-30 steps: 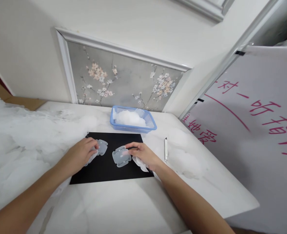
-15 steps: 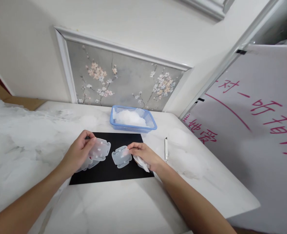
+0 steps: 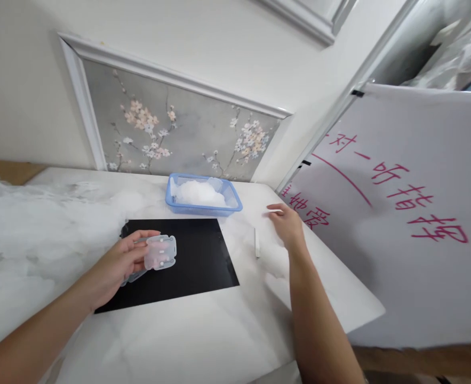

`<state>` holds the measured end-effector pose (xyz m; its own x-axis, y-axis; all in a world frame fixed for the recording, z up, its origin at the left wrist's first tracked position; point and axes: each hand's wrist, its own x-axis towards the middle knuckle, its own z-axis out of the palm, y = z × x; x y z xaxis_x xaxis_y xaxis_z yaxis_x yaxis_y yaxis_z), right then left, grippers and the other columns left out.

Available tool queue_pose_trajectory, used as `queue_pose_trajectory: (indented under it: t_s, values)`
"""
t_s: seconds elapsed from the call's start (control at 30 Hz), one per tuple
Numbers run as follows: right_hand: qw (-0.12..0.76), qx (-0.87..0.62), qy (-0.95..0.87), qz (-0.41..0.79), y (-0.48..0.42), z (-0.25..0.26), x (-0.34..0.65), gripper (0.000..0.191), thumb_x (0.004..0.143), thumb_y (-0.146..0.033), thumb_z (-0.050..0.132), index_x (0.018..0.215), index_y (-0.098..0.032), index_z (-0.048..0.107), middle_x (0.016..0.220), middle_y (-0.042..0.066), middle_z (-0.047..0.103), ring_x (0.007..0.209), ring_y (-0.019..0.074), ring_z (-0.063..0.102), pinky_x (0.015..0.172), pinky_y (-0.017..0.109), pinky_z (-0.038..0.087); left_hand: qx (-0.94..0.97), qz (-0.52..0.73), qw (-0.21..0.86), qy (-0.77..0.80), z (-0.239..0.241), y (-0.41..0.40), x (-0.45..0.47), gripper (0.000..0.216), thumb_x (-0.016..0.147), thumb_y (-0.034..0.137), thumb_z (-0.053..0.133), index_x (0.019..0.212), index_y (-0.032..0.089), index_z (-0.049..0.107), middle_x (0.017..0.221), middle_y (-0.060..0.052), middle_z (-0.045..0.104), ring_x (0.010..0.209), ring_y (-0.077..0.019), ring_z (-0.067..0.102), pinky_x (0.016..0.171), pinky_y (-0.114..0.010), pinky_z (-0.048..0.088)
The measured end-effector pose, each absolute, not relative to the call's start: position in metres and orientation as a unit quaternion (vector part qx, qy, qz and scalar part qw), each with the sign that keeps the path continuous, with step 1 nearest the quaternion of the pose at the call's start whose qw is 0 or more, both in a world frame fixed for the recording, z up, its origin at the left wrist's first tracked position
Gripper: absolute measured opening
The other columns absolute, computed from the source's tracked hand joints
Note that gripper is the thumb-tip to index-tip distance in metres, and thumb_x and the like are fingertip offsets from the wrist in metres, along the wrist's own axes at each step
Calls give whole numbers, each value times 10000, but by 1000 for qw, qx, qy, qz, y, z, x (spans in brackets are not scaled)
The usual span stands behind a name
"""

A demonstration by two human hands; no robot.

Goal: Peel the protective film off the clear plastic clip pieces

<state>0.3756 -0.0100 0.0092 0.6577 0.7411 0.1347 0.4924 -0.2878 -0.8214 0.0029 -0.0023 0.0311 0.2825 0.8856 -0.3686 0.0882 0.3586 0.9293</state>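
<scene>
My left hand (image 3: 127,258) is closed on a translucent plastic piece (image 3: 161,252) with notched edges and small white nubs, held over the left part of a black mat (image 3: 197,256). Part of another translucent piece (image 3: 134,277) shows below this hand. To the right of the mat, my right hand (image 3: 286,224) is above the white marbled table (image 3: 235,330). Its index finger and thumb reach leftward, slightly apart, and I see nothing held between them. A slim white utility knife (image 3: 256,243) lies between the mat and that hand.
A blue plastic basket (image 3: 204,210) behind the mat contains white, translucent material (image 3: 199,193). A large heap of filmy white material (image 3: 27,229) covers the table's left side. A whiteboard (image 3: 379,277) with red writing borders the right; a wall panel stands behind.
My right hand has moved right, off the mat; the translucent piece and white item it held no longer show in it. My left hand still holds its piece. The view has shifted right.
</scene>
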Motion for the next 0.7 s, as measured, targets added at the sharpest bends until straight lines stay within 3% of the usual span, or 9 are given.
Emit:
queue_pose_trajectory:
  t_s: [0.1,0.17,0.23,0.33,0.43,0.6,0.7]
  values:
    - [464,-818,-338,36,-10,4,393,436,661,-222,531,1077,-142,639,1096,146,681,721,199,610,773,356,439,458,299,674,497,29,-4,4,461,718,315,726,1156,239,606,1147,-83,677,1007,-218,662,797,-282,539]
    - [497,-780,-379,36,-9,1,380,397,693,-264,545,1060,-143,636,1124,145,674,754,205,616,820,372,437,454,293,683,491,27,-5,4,458,726,270,712,1169,239,599,1172,-80,668,1016,-217,660,802,-279,538]
    - [523,-710,-456,125,-9,-1,351,325,734,-325,561,996,-152,644,1009,116,710,762,204,617,787,355,450,463,290,687,479,25,-6,3,448,741,257,693,1177,239,593,1202,-79,653,1019,-214,657,802,-276,531]
    - [460,-601,-547,359,-15,-5,294,329,783,-428,604,995,-181,651,929,88,727,735,196,622,679,324,463,482,287,690,458,23,-8,3,418,750,250,679,1160,232,598,1229,-82,633,1003,-210,653,807,-285,514]
    - [411,-497,-571,508,-23,-12,249,338,777,-427,664,1021,-193,658,924,80,733,849,190,645,738,307,472,493,285,685,454,25,-10,5,411,732,226,679,1136,222,603,1208,-88,634,987,-211,645,817,-308,499]
    - [406,-449,-515,606,-26,-23,226,401,717,-421,741,1050,-205,682,848,39,709,772,158,635,714,282,465,524,267,673,448,24,-13,10,423,733,254,672,1147,235,586,1153,-80,647,978,-212,640,834,-327,492]
    - [426,-445,-484,621,-25,-26,225,361,671,-394,781,967,-201,706,766,16,680,694,136,608,655,257,445,576,264,638,438,17,-13,12,418,747,291,652,1156,250,582,1150,-71,645,956,-214,645,844,-345,491]
